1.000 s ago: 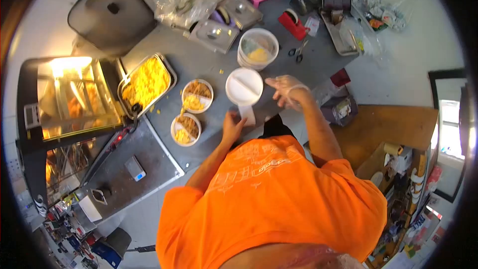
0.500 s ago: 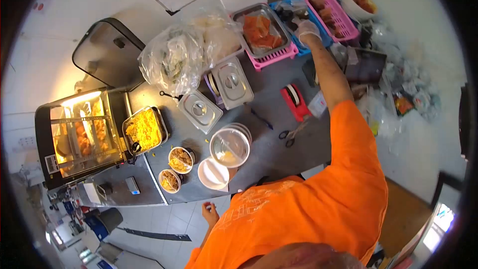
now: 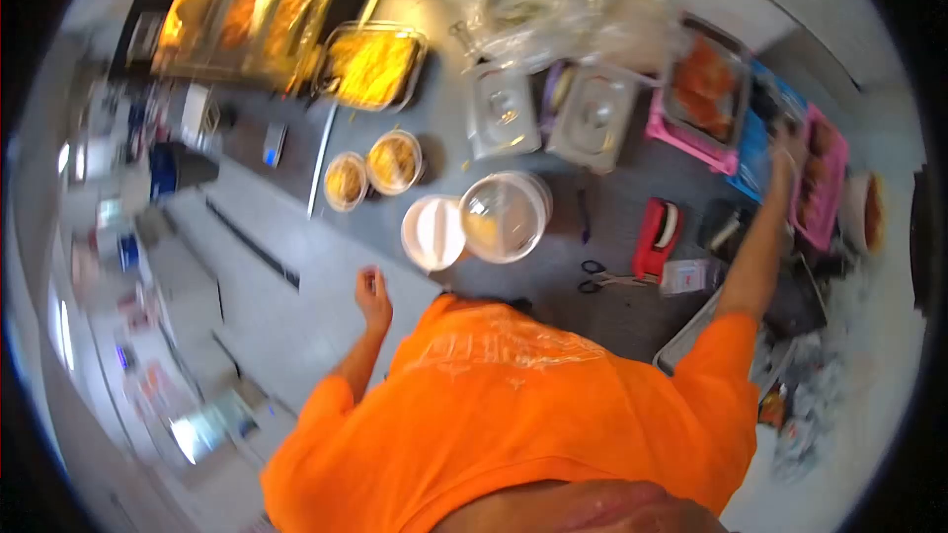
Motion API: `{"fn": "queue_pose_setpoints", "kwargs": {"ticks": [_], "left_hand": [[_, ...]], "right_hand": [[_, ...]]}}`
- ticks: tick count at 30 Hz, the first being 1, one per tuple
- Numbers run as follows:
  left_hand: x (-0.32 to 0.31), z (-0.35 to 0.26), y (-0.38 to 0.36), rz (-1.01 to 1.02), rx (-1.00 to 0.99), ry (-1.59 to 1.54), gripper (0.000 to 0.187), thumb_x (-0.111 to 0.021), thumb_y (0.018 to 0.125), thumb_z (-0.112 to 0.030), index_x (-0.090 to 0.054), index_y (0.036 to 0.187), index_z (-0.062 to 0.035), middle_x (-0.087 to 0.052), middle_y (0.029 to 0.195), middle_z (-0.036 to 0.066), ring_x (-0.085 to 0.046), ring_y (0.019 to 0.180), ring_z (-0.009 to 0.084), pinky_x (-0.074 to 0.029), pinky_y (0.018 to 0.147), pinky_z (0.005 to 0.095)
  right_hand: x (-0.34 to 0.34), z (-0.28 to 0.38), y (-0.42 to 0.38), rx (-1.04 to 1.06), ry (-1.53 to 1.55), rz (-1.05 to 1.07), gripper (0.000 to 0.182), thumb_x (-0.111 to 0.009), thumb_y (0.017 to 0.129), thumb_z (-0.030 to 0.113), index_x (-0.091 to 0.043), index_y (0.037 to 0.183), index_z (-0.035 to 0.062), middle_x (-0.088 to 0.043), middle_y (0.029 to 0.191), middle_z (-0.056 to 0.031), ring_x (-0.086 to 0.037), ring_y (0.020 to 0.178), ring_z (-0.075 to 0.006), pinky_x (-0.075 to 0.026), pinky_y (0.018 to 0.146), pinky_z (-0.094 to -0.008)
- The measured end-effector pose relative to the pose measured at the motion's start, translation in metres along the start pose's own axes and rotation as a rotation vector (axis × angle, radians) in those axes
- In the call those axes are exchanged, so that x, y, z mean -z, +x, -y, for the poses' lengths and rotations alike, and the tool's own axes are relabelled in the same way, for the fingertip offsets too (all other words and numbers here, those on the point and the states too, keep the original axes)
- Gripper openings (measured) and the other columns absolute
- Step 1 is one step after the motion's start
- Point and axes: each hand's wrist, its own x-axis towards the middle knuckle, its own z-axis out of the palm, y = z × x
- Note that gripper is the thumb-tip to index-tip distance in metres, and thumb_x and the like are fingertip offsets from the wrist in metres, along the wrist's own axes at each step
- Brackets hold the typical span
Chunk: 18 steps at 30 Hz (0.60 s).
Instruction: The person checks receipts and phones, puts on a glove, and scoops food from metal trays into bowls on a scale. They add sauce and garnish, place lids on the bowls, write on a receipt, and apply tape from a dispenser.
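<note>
My right hand (image 3: 785,148), in what looks like a clear plastic glove, reaches into the blue basket (image 3: 752,153) at the right, among dark items. Its fingers are blurred and partly hidden. My left hand (image 3: 373,301) hangs over the floor in front of the counter, fingers loosely curled, a gap at the thumb, nothing seen in it. Beside the basket lie a metal pan of orange-red food (image 3: 703,89) and a pink basket (image 3: 820,178) of brown pieces. Nearer my left hand stand two filled cups (image 3: 395,162) (image 3: 345,182), an empty-looking white cup (image 3: 433,233) and clear lids (image 3: 505,217).
A lit food warmer (image 3: 247,15) and a tray of yellow food (image 3: 373,66) are at the back left. Lidded metal containers (image 3: 595,114), plastic bags (image 3: 533,0), a red tape dispenser (image 3: 656,240), scissors (image 3: 602,281) and a pen (image 3: 584,215) lie across the counter.
The whole view has turned, and the counter's things sit differently in it. My right hand stays at the blue basket. My left hand still hangs by the counter's front edge.
</note>
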Motion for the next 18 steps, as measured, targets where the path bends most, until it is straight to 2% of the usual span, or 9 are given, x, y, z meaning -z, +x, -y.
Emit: {"fn": "queue_pose_setpoints", "kwargs": {"ticks": [2, 3, 5, 7, 9, 11, 13, 15, 18], "left_hand": [[-0.012, -0.066, 0.014, -0.091, -0.089, -0.075, 0.01, -0.053, 0.091, -0.009, -0.054, 0.091, 0.0009, -0.054, 0.079, 0.004, -0.049, 0.073, 0.01, -0.043, 0.065, 0.0244], [-0.019, -0.091, 0.017, -0.07, -0.105, -0.213, 0.009, -0.053, 0.091, -0.009, -0.054, 0.093, 0.0, -0.054, 0.081, 0.003, -0.05, 0.075, 0.0094, -0.044, 0.066, 0.0232], [-0.033, -0.15, 0.012, 0.114, -0.128, -0.427, 0.01, -0.052, 0.091, -0.008, -0.054, 0.098, -0.002, -0.055, 0.085, 0.002, -0.052, 0.077, 0.0092, -0.045, 0.069, 0.0228], [-0.04, -0.194, 0.004, 0.591, -0.109, -0.564, 0.028, -0.046, 0.095, -0.026, -0.052, 0.112, -0.0039, -0.057, 0.105, 0.007, -0.053, 0.099, 0.0148, -0.045, 0.083, 0.0311], [-0.043, -0.23, -0.014, 0.913, 0.302, -1.204, 0.045, -0.045, 0.094, -0.04, -0.047, 0.124, -0.0066, -0.052, 0.119, 0.008, -0.053, 0.106, 0.021, -0.045, 0.087, 0.0353], [-0.021, -0.24, -0.016, 0.94, 0.452, -1.341, 0.048, -0.044, 0.093, -0.044, -0.047, 0.124, -0.0083, -0.053, 0.118, 0.008, -0.054, 0.105, 0.0222, -0.046, 0.086, 0.0363], [-0.001, -0.219, -0.009, 0.976, 0.621, -1.464, 0.051, -0.042, 0.092, -0.049, -0.047, 0.124, -0.01, -0.054, 0.118, 0.008, -0.054, 0.103, 0.0235, -0.047, 0.085, 0.0372], [0.015, -0.158, 0.016, 0.889, 0.791, -1.402, 0.046, -0.041, 0.094, -0.047, -0.046, 0.123, -0.0121, -0.054, 0.117, 0.007, -0.051, 0.108, 0.0222, -0.044, 0.091, 0.0452], [0.046, -0.084, 0.046, 0.881, 0.772, -1.504, 0.037, -0.046, 0.093, -0.043, -0.051, 0.115, -0.0134, -0.057, 0.109, 0.007, -0.056, 0.096, 0.0224, -0.049, 0.081, 0.039]], "right_hand": [[0.168, 0.136, -0.018, -0.779, 1.057, 0.057, 0.04, -0.069, 0.075, 0.031, -0.062, 0.107, 0.0077, -0.06, 0.096, -0.0045, -0.056, 0.073, -0.0116, -0.048, 0.062, -0.0252], [0.209, 0.166, -0.03, -0.762, 1.004, 0.082, 0.031, -0.067, 0.077, 0.024, -0.062, 0.102, 0.0062, -0.06, 0.097, -0.0049, -0.055, 0.073, -0.0119, -0.047, 0.061, -0.0248], [0.25, 0.209, -0.072, -0.627, 1.555, 0.071, 0.03, -0.066, 0.074, 0.008, -0.06, 0.104, 0.0053, -0.061, 0.092, -0.0066, -0.06, 0.069, -0.0164, -0.047, 0.049, -0.0273], [0.328, 0.32, -0.123, -0.675, 1.4, 0.237, 0.024, -0.066, 0.073, 0.002, -0.059, 0.096, 0.0065, -0.061, 0.094, -0.0061, -0.06, 0.069, -0.0146, -0.045, 0.043, -0.0223], [0.366, 0.401, -0.171, -0.559, 1.48, 0.571, 0.021, -0.066, 0.075, 0.002, -0.061, 0.094, 0.0081, -0.062, 0.087, -0.0048, -0.06, 0.07, -0.0143, -0.046, 0.044, -0.0228], [0.37, 0.467, -0.201, 0.035, 1.206, 0.98, 0.012, -0.065, 0.08, 0.008, -0.065, 0.092, 0.0046, -0.064, 0.084, -0.0066, -0.06, 0.071, -0.0121, -0.048, 0.058, -0.027], [0.345, 0.529, -0.243, 0.295, 1.412, 0.83, 0.014, -0.064, 0.083, 0.013, -0.066, 0.09, 0.0015, -0.065, 0.077, -0.0055, -0.057, 0.064, -0.0096, -0.047, 0.056, -0.0264], [0.344, 0.569, -0.262, 0.149, 1.414, 0.956, 0.014, -0.063, 0.083, 0.013, -0.065, 0.09, 0.0015, -0.065, 0.075, -0.006, -0.057, 0.062, -0.0116, -0.047, 0.056, -0.0276], [0.336, 0.625, -0.268, -0.043, 1.429, 0.975, 0.015, -0.06, 0.084, 0.014, -0.065, 0.091, 0.0013, -0.065, 0.074, -0.0089, -0.06, 0.061, -0.0172, -0.048, 0.057, -0.0303]]}}
